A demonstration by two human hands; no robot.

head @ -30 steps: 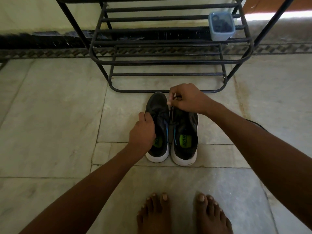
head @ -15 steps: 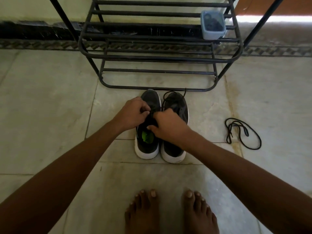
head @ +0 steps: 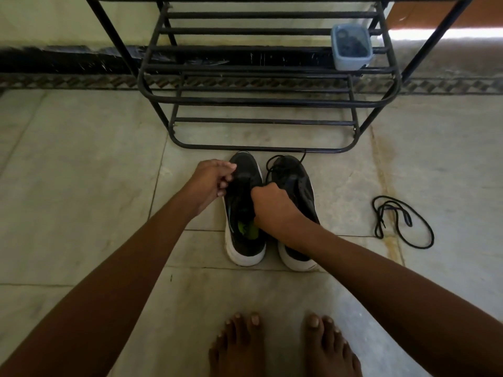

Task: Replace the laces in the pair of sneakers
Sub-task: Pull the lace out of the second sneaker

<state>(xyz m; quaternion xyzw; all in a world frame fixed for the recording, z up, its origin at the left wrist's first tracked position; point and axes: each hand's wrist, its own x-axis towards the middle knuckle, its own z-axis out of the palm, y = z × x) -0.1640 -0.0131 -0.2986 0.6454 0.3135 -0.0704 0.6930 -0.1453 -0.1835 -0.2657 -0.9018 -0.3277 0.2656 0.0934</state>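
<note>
Currently both hands on the left sneaker [head: 242, 213], center of frame. Pair sits side by side on the tiled floor [head: 81, 186], toes pointing up-frame toward the black metal shoe rack [head: 258, 102], heels toward the person's bare feet [head: 283, 346] at bottom center. Sneakers are black w/ white soles; green insole visible in the left one.

Left hand [head: 211, 183]: fingers curled tight at the toe end of the left sneaker's lace area, pinching something dark there. Looks like lace or upper, can't tell which. Thumb on top, knuckles to the left of the shoe.

Right hand [head: 272, 204]: fingers curled down into the tongue/throat area of the left sneaker, wrist crossing over the right sneaker [head: 298, 186]. Fingertips hidden, so can't tell exactly what it has hold of, but it's gripping at the shoe.

Right sneaker has a loose black lace [head: 275, 163] looped over its toe end, one end trailing up toward the rack's bottom bar.

Spare black shoelace [head: 402, 220] lies in a loose coil on the floor at right of frame, well apart from the shoes, near a rust-colored stain line running down the tile.

Rack: small light-blue plastic container [head: 351, 47] w/ dark contents on a shelf bar, upper right. Patterned floor border and wall base behind rack.
</note>
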